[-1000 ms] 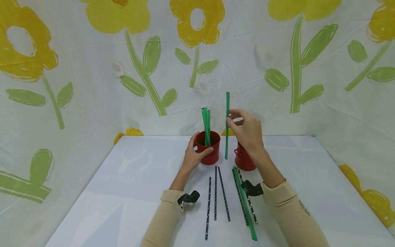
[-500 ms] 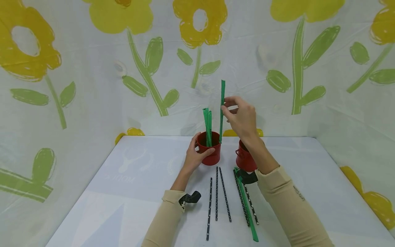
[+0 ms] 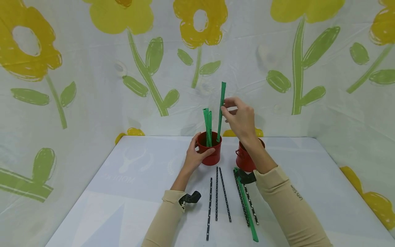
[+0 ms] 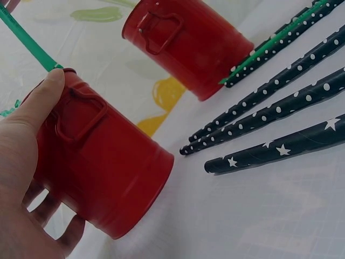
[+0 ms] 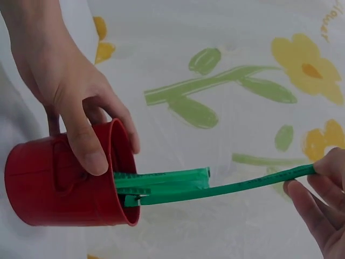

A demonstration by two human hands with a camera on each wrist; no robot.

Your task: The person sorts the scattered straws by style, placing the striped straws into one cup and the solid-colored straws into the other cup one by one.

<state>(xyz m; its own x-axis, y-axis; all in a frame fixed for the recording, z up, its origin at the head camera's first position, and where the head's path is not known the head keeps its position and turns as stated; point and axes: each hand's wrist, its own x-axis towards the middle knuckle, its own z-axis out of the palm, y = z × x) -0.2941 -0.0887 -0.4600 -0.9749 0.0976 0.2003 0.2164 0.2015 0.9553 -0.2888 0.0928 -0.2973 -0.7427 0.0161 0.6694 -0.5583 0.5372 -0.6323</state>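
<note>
A slim green strip [image 3: 220,120] stands tilted over the left-hand red bucket [image 3: 213,159], its lower end just inside the rim and most of its length above it. The right hand [image 3: 242,118] pinches it between thumb and fingertips, well above that rim; seen from the right wrist, it bows slightly. Beside its lower end, the other green strips [image 3: 206,124] lean together in the mouth, and this looks the likeliest trouble spot: pushed down at a slant, the tip could snag on them or on the rim, and so thin a thing (it seems flat and bendy) would probably buckle. The left hand [image 3: 194,156] grips the bucket, thumb across the near side by the rim, fingers parted around the wall; were that hold to loosen, a sideways nudge might tip it. Close by stands a second red bucket [image 3: 244,161], partly behind the right forearm, which could knock it by swinging low. Nearer the person, dark patterned straws [image 3: 216,195] and another green strip [image 3: 249,209] lie on the table [image 3: 123,192].
</note>
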